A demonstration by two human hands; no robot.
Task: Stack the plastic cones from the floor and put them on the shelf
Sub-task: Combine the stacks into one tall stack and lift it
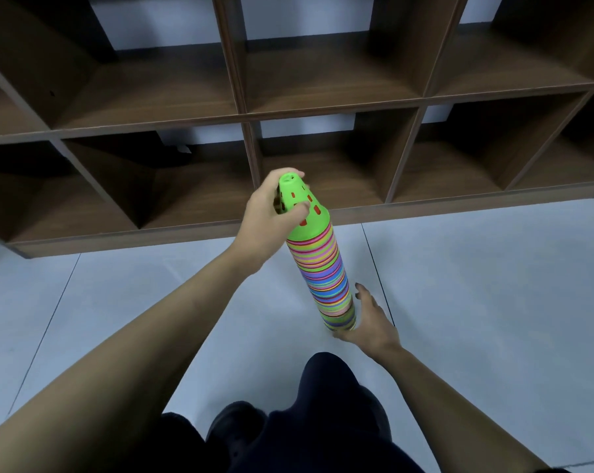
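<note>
A tall stack of plastic cones (322, 268) with many coloured rims stands in front of me, tilted, with a green perforated cone (302, 208) on top. My left hand (268, 216) grips the green top cone. My right hand (370, 319) cups the bottom end of the stack from the right and underneath, fingers spread along it. The stack is held above the grey floor, just in front of the dark wooden shelf (322, 114), whose compartments are open toward me.
The shelf unit has square compartments in two visible rows; a small pale scrap (184, 149) lies deep in a lower-left one. The grey tiled floor (476, 285) stretches around me. My dark-trousered legs and shoes (288, 428) are below the stack.
</note>
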